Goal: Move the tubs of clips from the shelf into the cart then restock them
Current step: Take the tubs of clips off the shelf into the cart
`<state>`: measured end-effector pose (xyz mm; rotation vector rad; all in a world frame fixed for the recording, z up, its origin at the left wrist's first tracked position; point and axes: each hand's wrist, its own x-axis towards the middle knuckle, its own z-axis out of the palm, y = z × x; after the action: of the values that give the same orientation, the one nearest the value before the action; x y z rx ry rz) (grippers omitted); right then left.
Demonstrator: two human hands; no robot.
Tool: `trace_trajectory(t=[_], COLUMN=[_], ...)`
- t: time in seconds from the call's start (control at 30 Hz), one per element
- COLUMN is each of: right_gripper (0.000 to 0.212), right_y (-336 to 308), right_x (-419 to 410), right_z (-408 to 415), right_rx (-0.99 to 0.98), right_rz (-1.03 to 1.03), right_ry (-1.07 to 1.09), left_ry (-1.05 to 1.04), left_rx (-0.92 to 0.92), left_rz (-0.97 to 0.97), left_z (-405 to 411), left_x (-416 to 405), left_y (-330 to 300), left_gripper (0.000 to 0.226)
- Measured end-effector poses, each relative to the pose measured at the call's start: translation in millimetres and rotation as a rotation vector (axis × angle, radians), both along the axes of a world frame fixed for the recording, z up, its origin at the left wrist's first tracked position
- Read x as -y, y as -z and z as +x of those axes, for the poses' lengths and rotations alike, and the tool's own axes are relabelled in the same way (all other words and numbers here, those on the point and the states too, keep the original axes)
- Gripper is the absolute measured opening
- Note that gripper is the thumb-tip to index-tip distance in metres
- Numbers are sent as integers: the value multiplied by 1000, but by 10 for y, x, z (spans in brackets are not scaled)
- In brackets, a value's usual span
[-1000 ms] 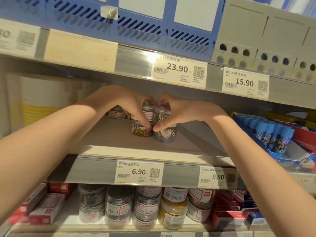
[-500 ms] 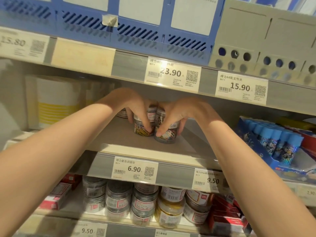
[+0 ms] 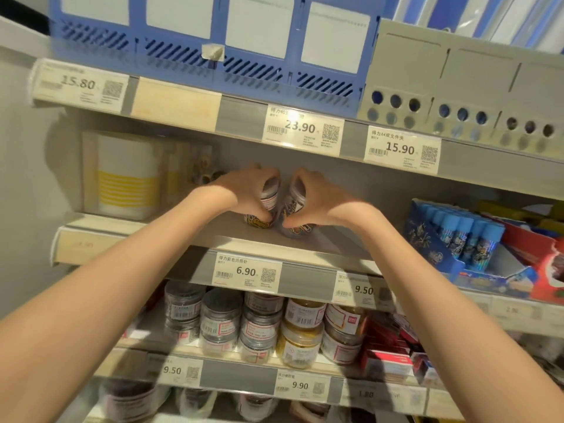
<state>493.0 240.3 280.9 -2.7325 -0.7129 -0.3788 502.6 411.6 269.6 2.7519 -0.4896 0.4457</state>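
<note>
From the head view, both arms reach up to the middle shelf (image 3: 232, 236). The left hand (image 3: 247, 190) is curled round a tub of clips (image 3: 268, 196), its thumb low near the base and its fingers over the top. The right hand (image 3: 311, 198) wraps a second tub (image 3: 294, 206) the same way. The two tubs sit side by side near the shelf's front edge, and the second one looks tipped toward the person.

To do this step well, I'd say each grip should close firmly round the tub's wall, not the lid, then lift straight up before drawing back, so neither tub knocks its neighbour or catches the shelf's lip. No cart shows here, so the carry down will need a glance away from the shelf.

Both tubs are clear plastic with grey lids, and coloured paper clips show through the walls at the bottom. On the shelf below stand stacked jars (image 3: 262, 325), some greyish inside and one (image 3: 300, 340) filled with something golden. What exactly fills them I cannot tell. At right, a blue display box (image 3: 439, 264) holds a row of blue-capped sticks (image 3: 467, 230).
</note>
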Motion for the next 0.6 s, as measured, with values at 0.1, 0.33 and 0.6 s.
trace_trajectory(t=[0.1,0.33,0.6], right_gripper=[53,57,68], right_y=[124,166,376], right_x=[47,234,647], right_z=[-136,-643,-1184], right_rx=[120,442,737], right_rz=[73,-92,-220], right_ry=[17,170,193], left_ry=[-32,7,39], left_rx=[41,366,574], left_rz=[4,-33,61], left_z=[-108,-540,-1075], left_x=[-7,2,283], left_y=[17,113,182], left_gripper=[54,51,58])
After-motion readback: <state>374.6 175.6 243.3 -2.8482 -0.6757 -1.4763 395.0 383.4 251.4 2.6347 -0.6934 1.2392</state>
